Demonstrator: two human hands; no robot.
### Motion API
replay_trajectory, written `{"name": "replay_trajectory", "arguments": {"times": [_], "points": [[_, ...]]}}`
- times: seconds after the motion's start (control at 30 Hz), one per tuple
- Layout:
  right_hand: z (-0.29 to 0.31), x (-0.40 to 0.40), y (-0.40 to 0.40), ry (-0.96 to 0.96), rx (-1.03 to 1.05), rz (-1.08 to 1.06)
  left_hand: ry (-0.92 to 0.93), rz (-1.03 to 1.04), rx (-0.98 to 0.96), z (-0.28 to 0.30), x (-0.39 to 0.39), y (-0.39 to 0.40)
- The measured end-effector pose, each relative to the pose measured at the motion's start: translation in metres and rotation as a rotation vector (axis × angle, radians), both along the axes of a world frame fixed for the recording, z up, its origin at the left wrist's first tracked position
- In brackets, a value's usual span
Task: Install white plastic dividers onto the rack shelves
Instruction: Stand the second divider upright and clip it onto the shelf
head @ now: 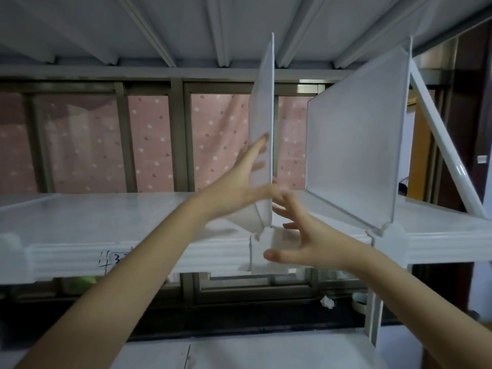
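A translucent white plastic divider stands upright on the white rack shelf, edge-on to me, its foot clipped over the shelf's front lip. My left hand grips its lower left face, fingers wrapped behind the panel. My right hand hovers just right of its base with fingers spread, thumb by the front clip. A second divider stands fitted further right on the same shelf.
The ribbed underside of the upper shelf runs overhead. A slanted white rack post stands at the right. A window frame with a pink dotted curtain lies behind. A lower shelf sits below.
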State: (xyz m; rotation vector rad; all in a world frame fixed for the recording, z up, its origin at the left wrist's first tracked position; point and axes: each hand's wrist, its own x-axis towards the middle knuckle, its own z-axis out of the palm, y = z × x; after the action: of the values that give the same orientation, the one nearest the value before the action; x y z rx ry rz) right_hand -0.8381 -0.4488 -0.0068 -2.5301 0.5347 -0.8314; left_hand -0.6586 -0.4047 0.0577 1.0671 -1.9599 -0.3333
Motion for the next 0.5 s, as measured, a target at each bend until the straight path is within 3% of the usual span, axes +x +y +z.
{"name": "replay_trajectory", "arguments": {"times": [0.17,0.37,0.5], "points": [[-0.022,-0.003,0.007,0.058,-0.25,-0.137,-0.254,0.088,0.108,-0.061,0.0,0.023],[-0.046,0.0,0.003,0.069,-0.686,-0.336,-0.56,0.272,-0.134,-0.088,0.0,0.035],[-0.056,-0.001,-0.002,0.07,-0.852,-0.426,-0.696,0.394,-0.3,-0.1,0.0,0.034]]}}
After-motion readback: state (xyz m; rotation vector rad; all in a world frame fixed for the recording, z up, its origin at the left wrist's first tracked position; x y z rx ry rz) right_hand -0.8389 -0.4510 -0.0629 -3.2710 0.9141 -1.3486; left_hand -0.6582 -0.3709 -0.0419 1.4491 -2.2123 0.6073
